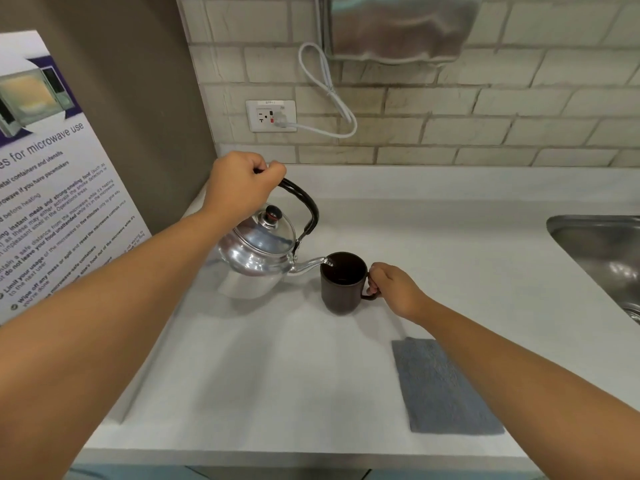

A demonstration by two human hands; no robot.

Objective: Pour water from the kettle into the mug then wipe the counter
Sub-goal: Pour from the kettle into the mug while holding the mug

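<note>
A shiny metal kettle [258,249] with a black handle hangs tilted above the white counter [277,375], its spout tip over the rim of a dark brown mug [341,289]. A thin stream of water runs from the spout into the mug. My left hand [239,185] is closed around the top of the kettle's handle. The mug stands upright on the counter, and my right hand [394,289] grips its handle on the right side. A grey cloth [440,386] lies flat on the counter near the front, right of the mug and partly under my right forearm.
A steel sink [602,258] is set into the counter at the right. Behind is a brick-tile wall with an outlet [271,116], a plugged-in white cord and a metal dispenser [398,26] above. A microwave notice [52,188] leans on the left wall.
</note>
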